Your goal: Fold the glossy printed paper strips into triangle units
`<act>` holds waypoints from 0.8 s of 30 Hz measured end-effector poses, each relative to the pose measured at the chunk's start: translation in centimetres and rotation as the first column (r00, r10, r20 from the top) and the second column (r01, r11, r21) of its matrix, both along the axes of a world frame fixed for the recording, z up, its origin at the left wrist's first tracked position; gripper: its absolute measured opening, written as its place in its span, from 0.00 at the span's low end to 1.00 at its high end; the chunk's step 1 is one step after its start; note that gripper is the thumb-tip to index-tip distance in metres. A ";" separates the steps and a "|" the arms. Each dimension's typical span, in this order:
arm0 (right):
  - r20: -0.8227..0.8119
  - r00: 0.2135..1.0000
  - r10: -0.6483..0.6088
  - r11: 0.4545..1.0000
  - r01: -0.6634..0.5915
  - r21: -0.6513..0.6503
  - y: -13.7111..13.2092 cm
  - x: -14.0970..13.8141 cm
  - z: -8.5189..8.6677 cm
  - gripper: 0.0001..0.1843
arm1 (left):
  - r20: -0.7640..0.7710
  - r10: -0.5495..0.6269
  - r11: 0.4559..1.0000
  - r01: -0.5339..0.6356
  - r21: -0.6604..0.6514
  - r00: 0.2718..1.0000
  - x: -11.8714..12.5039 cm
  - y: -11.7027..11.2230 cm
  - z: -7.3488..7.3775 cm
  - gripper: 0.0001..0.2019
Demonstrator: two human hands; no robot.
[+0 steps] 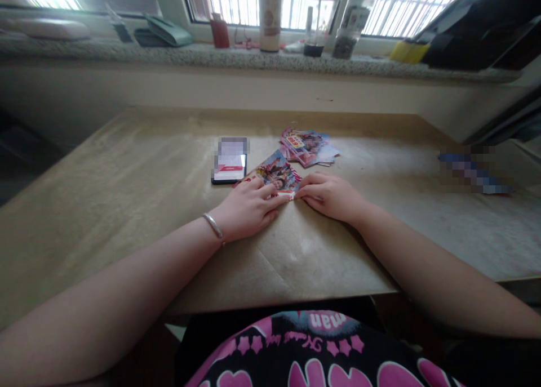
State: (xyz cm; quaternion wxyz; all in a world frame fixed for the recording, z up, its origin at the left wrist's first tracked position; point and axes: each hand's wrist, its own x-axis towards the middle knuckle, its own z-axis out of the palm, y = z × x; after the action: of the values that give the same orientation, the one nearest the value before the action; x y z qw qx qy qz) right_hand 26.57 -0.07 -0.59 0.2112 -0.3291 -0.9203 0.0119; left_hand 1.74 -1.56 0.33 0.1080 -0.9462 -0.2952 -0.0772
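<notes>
A colourful printed paper sheet lies at an angle on the table, with a narrow white strip along its near edge. My left hand, wearing a silver bangle, rests on its lower left part. The left fingers are stretched out, pressing the sheet down, the index finger pointing along the near edge. At the sheet's near right corner, my right hand is closed, thumb and fingers pinching the edge. Both hands' fingertips almost meet there. Just beyond the sheet sits a loose pile of similar printed papers.
A phone with a lit screen lies left of the sheet. Far right on the table is a blurred bluish flat item. Behind, a stone windowsill carries a red bottle, a tall cylinder and other small items.
</notes>
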 end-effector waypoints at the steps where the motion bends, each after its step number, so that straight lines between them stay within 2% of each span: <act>1: 0.023 1.000 0.007 1.000 -0.007 0.022 -0.1 0.0 0.0 0.13 | -0.009 0.001 1.000 -0.001 -0.004 1.000 0.0 0.0 0.0 0.21; 24: 0.197 0.980 0.030 0.996 -0.046 0.077 -0.1 0.4 0.9 0.15 | -0.021 -0.009 1.000 0.009 0.002 1.000 -0.1 -0.1 0.1 0.21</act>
State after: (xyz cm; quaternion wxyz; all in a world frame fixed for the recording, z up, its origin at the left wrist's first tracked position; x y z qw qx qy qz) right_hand 26.99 -0.19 0.31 0.1324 -0.3023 -0.9424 -0.0538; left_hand 1.60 -1.61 0.40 0.1117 -0.9481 -0.2899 -0.0681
